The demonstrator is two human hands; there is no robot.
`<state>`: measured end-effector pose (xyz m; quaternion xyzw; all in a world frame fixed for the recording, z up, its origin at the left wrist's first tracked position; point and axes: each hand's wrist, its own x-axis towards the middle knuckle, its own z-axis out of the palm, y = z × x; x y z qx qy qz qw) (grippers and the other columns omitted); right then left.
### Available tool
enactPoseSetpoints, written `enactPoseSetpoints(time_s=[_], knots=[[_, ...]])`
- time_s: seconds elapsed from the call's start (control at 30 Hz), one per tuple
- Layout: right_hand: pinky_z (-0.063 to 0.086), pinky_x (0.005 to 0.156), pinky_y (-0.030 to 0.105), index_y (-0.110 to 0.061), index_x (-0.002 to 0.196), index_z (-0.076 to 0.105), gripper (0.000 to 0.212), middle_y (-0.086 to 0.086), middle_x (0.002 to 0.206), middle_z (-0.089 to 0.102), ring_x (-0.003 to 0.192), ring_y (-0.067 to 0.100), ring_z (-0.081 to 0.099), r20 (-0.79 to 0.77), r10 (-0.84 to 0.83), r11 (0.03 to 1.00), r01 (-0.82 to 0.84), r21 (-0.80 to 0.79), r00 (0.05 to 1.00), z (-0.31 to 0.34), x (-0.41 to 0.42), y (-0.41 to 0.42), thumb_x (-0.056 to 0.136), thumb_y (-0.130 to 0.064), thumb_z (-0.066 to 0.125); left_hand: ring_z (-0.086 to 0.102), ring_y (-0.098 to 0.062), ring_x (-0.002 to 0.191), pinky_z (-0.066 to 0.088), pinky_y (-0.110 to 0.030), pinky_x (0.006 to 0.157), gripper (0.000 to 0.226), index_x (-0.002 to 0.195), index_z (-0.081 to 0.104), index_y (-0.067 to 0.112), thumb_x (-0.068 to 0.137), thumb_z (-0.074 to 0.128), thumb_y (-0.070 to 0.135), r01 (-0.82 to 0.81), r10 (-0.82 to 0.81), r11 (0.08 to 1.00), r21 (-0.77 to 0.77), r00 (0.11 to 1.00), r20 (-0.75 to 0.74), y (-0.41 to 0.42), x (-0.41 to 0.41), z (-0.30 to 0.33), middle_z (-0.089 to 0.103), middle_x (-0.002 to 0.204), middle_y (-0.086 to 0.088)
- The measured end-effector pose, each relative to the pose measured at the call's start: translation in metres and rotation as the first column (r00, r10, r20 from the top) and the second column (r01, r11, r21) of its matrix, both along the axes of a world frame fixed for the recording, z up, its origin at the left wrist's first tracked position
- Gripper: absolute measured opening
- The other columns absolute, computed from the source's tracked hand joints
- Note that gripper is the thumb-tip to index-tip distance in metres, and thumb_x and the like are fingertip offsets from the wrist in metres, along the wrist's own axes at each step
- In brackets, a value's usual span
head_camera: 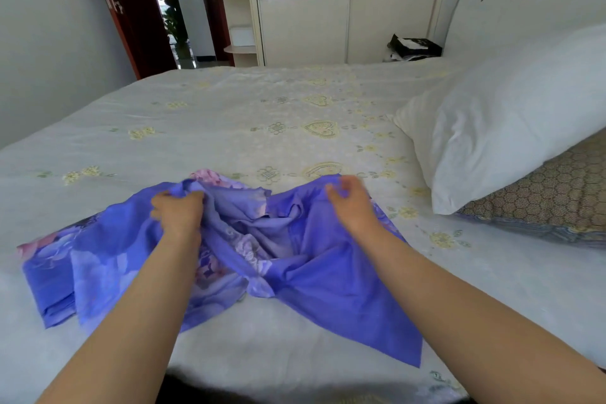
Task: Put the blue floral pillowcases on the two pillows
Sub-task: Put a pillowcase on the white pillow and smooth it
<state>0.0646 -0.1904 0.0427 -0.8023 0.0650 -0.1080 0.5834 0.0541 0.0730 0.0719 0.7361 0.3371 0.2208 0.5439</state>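
Bedroom bed (229, 115), both hands' fingers (177, 198) grasping crumpled blue floral pillowcase (311, 272), white pillow (508, 121) at right

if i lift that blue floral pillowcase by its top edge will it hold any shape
Probably not: the blue floral pillowcase lies crumpled in soft folds on the bed, so it should hang limp. It looks thin, so likely light. Both the left hand and right hand bunch it easily.

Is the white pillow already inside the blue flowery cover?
No, the white pillow lies bare by the headboard, apart from the blue pillowcase both hands grip.
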Motion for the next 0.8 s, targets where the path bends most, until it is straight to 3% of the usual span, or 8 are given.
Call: enactPoseSetpoints(time_s=[0.13, 0.2, 0.3, 0.4, 0.47, 0.63, 0.73, 0.8], knots=[[0.051, 0.087, 0.048, -0.008, 0.14, 0.023, 0.082, 0.012, 0.14, 0.021, 0.113, 0.032, 0.049, -0.028, -0.65, 0.679, 0.596, 0.43, 0.76, 0.021, 0.011, -0.091, 0.081, -0.04, 0.069, 0.028, -0.037, 0.132, 0.028, -0.045, 0.105, 0.068, 0.142, 0.027, 0.004, 0.082, 0.058, 0.012, -0.108, 0.015, 0.937, 0.333, 0.963, 0.27, -0.024, -0.011, -0.004, 0.024, 0.149, -0.018], [0.052, 0.087, 0.049, -0.011, 0.141, 0.02, 0.087, 0.01, 0.142, 0.016, 0.117, 0.029, 0.042, -0.046, -0.764, 0.53, 0.668, 0.522, 0.643, 0.034, 0.006, -0.128, 0.078, -0.041, 0.072, 0.025, -0.032, 0.136, 0.023, -0.04, 0.108, 0.063, 0.139, 0.035, 0.006, 0.081, 0.057, 0.009, -0.063, -0.137, 0.882, 0.466, 0.913, 0.383, -0.05, -0.012, 0.001, 0.026, 0.149, -0.016], [0.057, 0.054, 0.036, -0.015, 0.142, 0.019, 0.093, 0.009, 0.14, 0.023, 0.097, 0.025, 0.051, -0.159, -0.766, 0.419, 0.672, 0.61, 0.623, 0.051, 0.0, -0.165, 0.075, -0.046, 0.074, 0.037, -0.029, 0.129, 0.026, -0.032, 0.101, 0.036, 0.117, 0.055, 0.01, 0.082, 0.058, 0.005, 0.163, -0.384, 0.824, 0.543, 0.865, 0.323, -0.086, -0.004, 0.003, 0.043, 0.137, -0.015], [0.051, 0.041, 0.023, -0.008, 0.124, 0.04, 0.055, 0.009, 0.103, 0.055, 0.053, 0.017, 0.064, -0.232, -0.592, 0.526, 0.588, 0.614, 0.772, 0.066, 0.0, -0.182, 0.085, -0.037, 0.065, 0.056, -0.027, 0.09, 0.04, -0.029, 0.082, 0.019, 0.1, 0.057, 0.018, 0.085, 0.055, 0.006, 0.396, -0.516, 0.823, 0.406, 0.821, 0.245, -0.11, 0.0, -0.004, 0.06, 0.113, -0.01], [0.045, 0.036, 0.016, -0.004, 0.098, 0.049, 0.02, 0.006, 0.074, 0.054, 0.037, 0.007, 0.059, -0.209, -0.451, 0.671, 0.485, 0.561, 0.867, 0.075, 0.001, -0.176, 0.096, -0.023, 0.048, 0.058, -0.011, 0.093, 0.04, -0.014, 0.072, 0.017, 0.101, 0.055, 0.017, 0.09, 0.052, 0.004, 0.517, -0.587, 0.803, 0.297, 0.773, 0.241, -0.123, -0.005, -0.005, 0.058, 0.109, 0.0], [0.052, 0.052, 0.021, -0.009, 0.091, 0.05, 0.025, 0.001, 0.07, 0.066, 0.067, 0.012, 0.069, -0.035, -0.047, 0.792, 0.059, 0.607, 0.998, 0.107, -0.027, -0.093, 0.102, -0.028, 0.039, 0.047, -0.004, 0.114, 0.038, -0.019, 0.097, 0.018, 0.112, 0.058, 0.028, 0.096, 0.05, 0.024, 0.625, -0.689, 0.724, 0.293, 0.63, 0.36, -0.148, -0.021, 0.02, 0.055, 0.12, 0.01], [0.052, 0.06, 0.025, -0.011, 0.088, 0.059, 0.032, 0.002, 0.086, 0.073, 0.076, 0.02, 0.071, -0.251, 0.46, 0.887, -0.426, 0.18, 0.852, 0.11, -0.075, -0.041, 0.101, -0.032, 0.038, 0.053, -0.003, 0.105, 0.04, -0.017, 0.092, 0.027, 0.113, 0.061, 0.027, 0.098, 0.042, 0.038, 0.616, -0.622, 0.771, 0.162, 0.672, 0.402, -0.153, -0.02, 0.041, 0.059, 0.114, 0.012], [0.05, 0.064, 0.026, -0.016, 0.083, 0.062, 0.034, 0.003, 0.094, 0.072, 0.077, 0.021, 0.07, -0.397, 0.576, 0.73, -0.668, -0.145, 0.715, 0.113, -0.103, -0.021, 0.1, -0.036, 0.039, 0.058, -0.008, 0.093, 0.044, -0.024, 0.085, 0.036, 0.103, 0.065, 0.026, 0.096, 0.039, 0.05, 0.625, -0.628, 0.774, 0.104, 0.735, 0.256, -0.147, -0.009, 0.04, 0.064, 0.098, 0.011]])
